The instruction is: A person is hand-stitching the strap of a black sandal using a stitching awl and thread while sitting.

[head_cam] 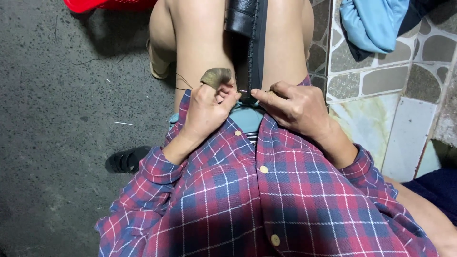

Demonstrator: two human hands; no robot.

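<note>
1. The left hand sits just left of the frame's centre, its fingers curled in and pressed against the near end of a black leather strap. A worn brown thumb guard covers the raised thumb, which points toward 12 o'clock.
2. The right hand lies at 3 o'clock from the left hand, close beside it. Thumb and forefinger are pinched together at the strap's near end; what they pinch is too small to tell.
3. The strap is clamped between the person's bare knees and runs from the hands toward 12 o'clock, out of the top edge.
4. A thin dark thread trails off at 9 o'clock from the thumb guard.
5. A red and blue plaid shirt fills the lower frame at 6 o'clock.
6. A black sandal rests on the grey speckled floor at 8 o'clock.
7. A light blue cloth lies on stone paving at 1 o'clock, and a red plastic basket is at 11 o'clock.
</note>
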